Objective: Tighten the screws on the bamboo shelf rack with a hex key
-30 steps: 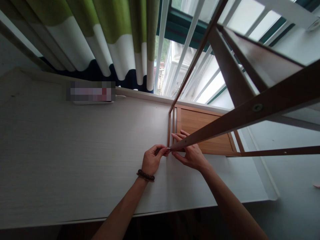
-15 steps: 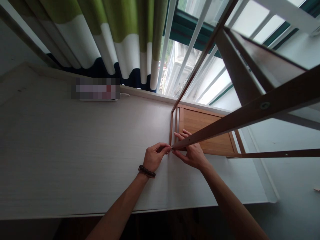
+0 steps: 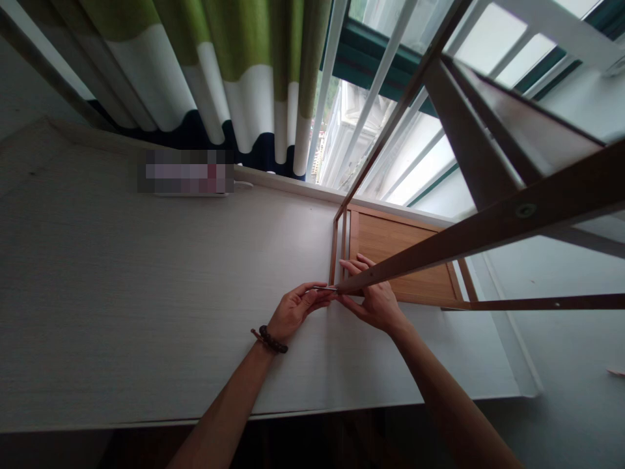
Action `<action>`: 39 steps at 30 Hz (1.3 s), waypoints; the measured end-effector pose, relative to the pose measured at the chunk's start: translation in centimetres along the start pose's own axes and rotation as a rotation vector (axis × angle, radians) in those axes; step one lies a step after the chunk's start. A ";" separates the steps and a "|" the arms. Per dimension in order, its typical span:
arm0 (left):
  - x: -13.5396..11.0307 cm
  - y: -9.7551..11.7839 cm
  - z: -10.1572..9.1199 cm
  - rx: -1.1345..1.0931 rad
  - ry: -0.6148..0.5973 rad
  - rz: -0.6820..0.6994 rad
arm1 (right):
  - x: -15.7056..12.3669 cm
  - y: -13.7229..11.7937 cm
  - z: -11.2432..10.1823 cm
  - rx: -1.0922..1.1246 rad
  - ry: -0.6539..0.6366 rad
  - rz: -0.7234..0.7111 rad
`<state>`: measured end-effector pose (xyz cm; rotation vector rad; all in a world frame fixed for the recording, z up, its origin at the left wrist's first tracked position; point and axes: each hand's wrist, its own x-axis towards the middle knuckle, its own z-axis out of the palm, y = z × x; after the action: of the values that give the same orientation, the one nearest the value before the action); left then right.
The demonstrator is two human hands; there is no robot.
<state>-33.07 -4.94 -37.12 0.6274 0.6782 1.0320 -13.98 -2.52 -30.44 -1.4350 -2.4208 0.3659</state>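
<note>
Wooden rack rested on the counter; your left hand pinched a thin rod at the rail's end, while your right hand clasped that rail. Rod misalignment risked slippage; a slack clasp, rail movement.

Smooth wood frame, thin metal-looking rod
Matt, faintly grained table; matt cloth curtain; smooth wood panel with fine grain

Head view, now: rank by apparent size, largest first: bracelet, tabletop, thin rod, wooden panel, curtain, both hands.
1. Tabletop
2. Curtain
3. Wooden panel
4. Left hand and right hand: too alike to split
5. Bracelet
6. Thin rod
</note>
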 end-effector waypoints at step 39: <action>-6.8 4.0 7.6 0.612 0.059 0.039 | -7.1 -9.0 -2.5 0.471 0.049 0.295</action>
<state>-31.90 -10.74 -27.87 1.1453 1.0496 0.8766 -17.04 -12.87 -25.78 -1.5450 -1.9050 0.8887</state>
